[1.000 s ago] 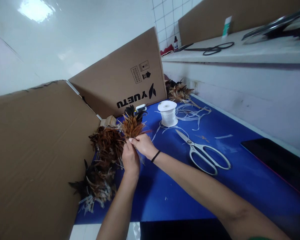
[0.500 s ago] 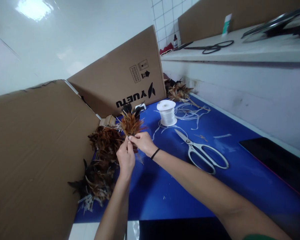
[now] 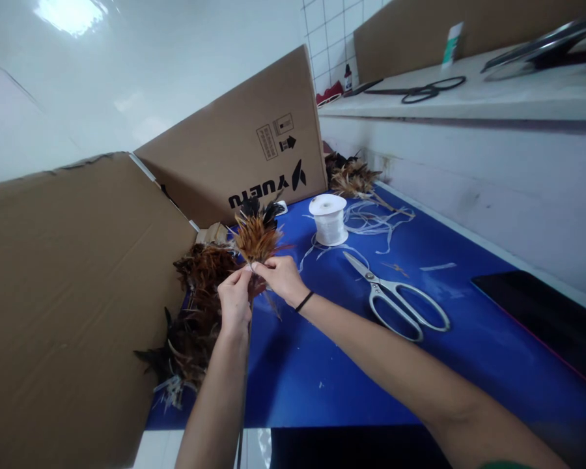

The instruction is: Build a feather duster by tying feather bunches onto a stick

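Note:
A feather duster (image 3: 258,240), its orange-brown and black feathers fanned upward, is between my hands. Its thin stick (image 3: 243,397) runs down past my left wrist to the table's front edge. My right hand (image 3: 284,280), with a black band at the wrist, is closed on the base of the feathers. At the same spot my left hand (image 3: 234,301) is pinched; what lies between its fingertips is too small to make out. Loose brown feathers (image 3: 208,267) are heaped left of my hands, with darker feathers (image 3: 176,355) nearer me.
On the blue table (image 3: 317,365) are open-handled scissors (image 3: 395,296), a white ribbon spool (image 3: 328,221), loose ribbon (image 3: 378,218) and a dark flat device (image 3: 537,312). Cardboard (image 3: 215,143) walls the left and back. A shelf (image 3: 517,98) holding black scissors (image 3: 432,90) runs along the right.
My left hand has shifted slightly left and turned, its fingers drawn back from the right hand's. More of the stick shows below. The right hand stays at the feather base.

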The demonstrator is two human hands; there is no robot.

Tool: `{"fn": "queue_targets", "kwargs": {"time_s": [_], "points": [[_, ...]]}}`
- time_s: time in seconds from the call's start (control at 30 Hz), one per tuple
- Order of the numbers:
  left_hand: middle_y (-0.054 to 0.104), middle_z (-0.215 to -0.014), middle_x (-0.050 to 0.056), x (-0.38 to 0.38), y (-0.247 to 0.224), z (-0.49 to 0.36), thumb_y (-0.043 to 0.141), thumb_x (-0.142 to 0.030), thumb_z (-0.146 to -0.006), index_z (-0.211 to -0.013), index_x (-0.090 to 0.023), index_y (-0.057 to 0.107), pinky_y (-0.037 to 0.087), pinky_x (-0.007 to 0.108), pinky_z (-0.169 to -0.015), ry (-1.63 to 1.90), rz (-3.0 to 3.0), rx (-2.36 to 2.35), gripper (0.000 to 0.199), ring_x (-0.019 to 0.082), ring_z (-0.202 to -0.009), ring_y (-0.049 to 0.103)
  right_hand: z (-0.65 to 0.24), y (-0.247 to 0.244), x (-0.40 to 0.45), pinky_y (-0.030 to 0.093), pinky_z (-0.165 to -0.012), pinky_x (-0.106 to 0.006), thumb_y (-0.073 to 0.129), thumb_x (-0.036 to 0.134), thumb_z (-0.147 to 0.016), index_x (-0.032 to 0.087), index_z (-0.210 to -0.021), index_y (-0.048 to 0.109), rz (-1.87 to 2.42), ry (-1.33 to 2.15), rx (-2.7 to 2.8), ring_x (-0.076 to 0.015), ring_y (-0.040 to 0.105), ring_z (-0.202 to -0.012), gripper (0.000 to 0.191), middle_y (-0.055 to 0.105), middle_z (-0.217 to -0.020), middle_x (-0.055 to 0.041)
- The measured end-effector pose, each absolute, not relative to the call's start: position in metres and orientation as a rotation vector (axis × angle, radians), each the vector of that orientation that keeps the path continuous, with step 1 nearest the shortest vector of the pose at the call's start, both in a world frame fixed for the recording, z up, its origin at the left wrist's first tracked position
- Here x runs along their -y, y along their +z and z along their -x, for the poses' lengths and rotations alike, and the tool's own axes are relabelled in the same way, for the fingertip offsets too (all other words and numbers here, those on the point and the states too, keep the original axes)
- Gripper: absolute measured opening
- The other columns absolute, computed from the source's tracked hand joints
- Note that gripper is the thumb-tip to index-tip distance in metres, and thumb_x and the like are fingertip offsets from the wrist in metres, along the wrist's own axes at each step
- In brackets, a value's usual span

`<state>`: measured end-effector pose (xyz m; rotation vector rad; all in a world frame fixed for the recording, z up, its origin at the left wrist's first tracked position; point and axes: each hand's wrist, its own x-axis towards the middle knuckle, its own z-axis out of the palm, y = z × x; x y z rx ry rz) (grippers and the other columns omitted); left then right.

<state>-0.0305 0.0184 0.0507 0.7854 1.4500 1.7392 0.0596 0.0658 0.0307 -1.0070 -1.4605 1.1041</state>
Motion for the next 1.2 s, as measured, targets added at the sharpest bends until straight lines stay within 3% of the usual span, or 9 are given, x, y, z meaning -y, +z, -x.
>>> {"fn": "queue_targets", "kwargs": {"time_s": [0.17, 0.3, 0.43, 0.67, 0.83, 1.2], "points": [[0.060, -0.058, -0.001, -0.019, 0.058, 0.036, 0.077, -0.027, -0.056, -0.083, -0.013, 0.062, 0.046, 0.020, -0.043, 1.565, -0.737, -1.326, 0.034, 0.010, -0.049, 0.057, -0.060, 0.032, -0.063, 0.035, -0.043, -0.020, 0.056, 0.043, -0.074, 0.015, -0.053, 0.057, 0.955, 1.201, 1.427, -0.0102, 0.053, -0.046, 0.035, 0.060, -0.051, -0.0021], [0.052, -0.055, -0.002, -0.019, 0.061, 0.038, 0.074, -0.030, -0.062, -0.079, -0.010, 0.059, 0.027, 0.011, -0.031, 1.385, -0.790, -1.205, 0.031, 0.005, -0.043, 0.045, -0.060, 0.033, -0.061, 0.034, -0.041, -0.019, 0.054, 0.043, -0.075, 0.016, -0.051, 0.053, 0.903, 1.272, 1.401, -0.0097, 0.052, -0.042, 0.036, 0.056, -0.048, -0.0004], [0.052, -0.059, -0.001, -0.017, 0.061, 0.040, 0.070, -0.038, -0.067, -0.081, -0.011, 0.057, 0.015, 0.011, -0.030, 1.269, -0.807, -1.180, 0.033, 0.002, -0.038, 0.037, -0.062, 0.033, -0.063, 0.028, -0.042, -0.020, 0.056, 0.041, -0.075, 0.016, -0.046, 0.049, 0.926, 1.097, 1.482, -0.0073, 0.042, -0.042, 0.039, 0.046, -0.043, 0.0028], [0.046, -0.049, -0.003, -0.015, 0.054, 0.050, 0.065, -0.048, -0.068, -0.064, -0.012, 0.051, 0.012, 0.015, -0.033, 1.221, -1.026, -1.360, 0.039, 0.000, -0.033, 0.027, -0.068, 0.033, -0.065, 0.031, -0.050, -0.020, 0.051, 0.031, -0.080, 0.014, -0.054, 0.061, 0.931, 1.074, 1.770, -0.0081, 0.046, -0.048, 0.032, 0.057, -0.050, 0.0000], [0.039, -0.047, -0.007, -0.014, 0.042, 0.047, 0.065, -0.051, -0.067, -0.062, -0.014, 0.048, 0.011, 0.016, -0.033, 1.290, -1.027, -1.477, 0.041, 0.001, -0.033, 0.024, -0.071, 0.035, -0.067, 0.027, -0.050, -0.022, 0.053, 0.029, -0.079, 0.015, -0.056, 0.065, 1.097, 0.887, 1.948, -0.0096, 0.047, -0.052, 0.030, 0.060, -0.055, -0.0021], [0.039, -0.048, -0.008, -0.019, 0.025, 0.044, 0.068, -0.045, -0.065, -0.067, -0.015, 0.049, 0.010, 0.016, -0.032, 1.348, -0.870, -1.425, 0.036, 0.000, -0.032, 0.023, -0.074, 0.034, -0.068, 0.033, -0.055, -0.021, 0.059, 0.032, -0.075, 0.018, -0.066, 0.070, 1.213, 0.801, 1.942, -0.0122, 0.059, -0.063, 0.020, 0.069, -0.067, -0.0038]]}}
